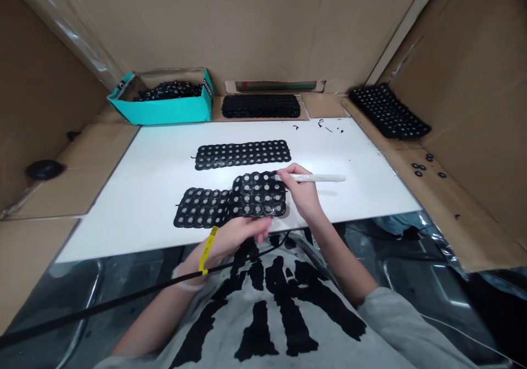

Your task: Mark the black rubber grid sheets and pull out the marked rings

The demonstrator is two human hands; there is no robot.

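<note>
A black sheet (258, 194) of joined rings, with rows of pale round openings, lies at the front of the white table. Its left part is flat, while the right part is bent up. My left hand (241, 233), with a yellow band at the wrist, is closed at the sheet's lower edge; some fingers are hidden. Pinched in my right hand (303, 190) is a white pen-shaped tool (319, 178). The tool's tip is at the sheet's upper right corner, partly covered by my fingers. A second black sheet (242, 155) lies flat just behind.
A teal box (173, 111) with black pieces stands back left. Stacked black sheets (261, 106) lie at the back, and another black sheet (389, 111) leans at right. Loose black rings (419, 167) and scraps (325, 127) lie about. Cardboard walls (263, 28) surround the white table (123, 204). A black cable (123, 297) crosses my front.
</note>
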